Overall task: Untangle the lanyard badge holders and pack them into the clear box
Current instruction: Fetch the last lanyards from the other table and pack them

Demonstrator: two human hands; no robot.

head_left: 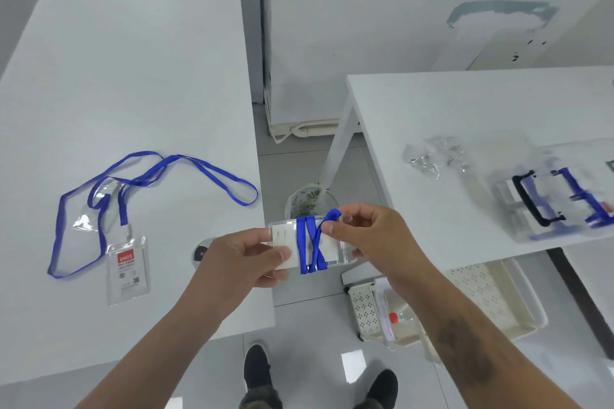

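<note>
L table (133, 76): loose lanyard (149, 173); R table (465, 103): clear box (558, 199).

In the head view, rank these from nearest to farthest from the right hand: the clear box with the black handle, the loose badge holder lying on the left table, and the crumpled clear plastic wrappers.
From the right hand:
1. Crumpled clear plastic wrappers, on the right table, above the hand.
2. Clear box with black handle, at the right edge.
3. Loose badge holder, on the left table.
</note>
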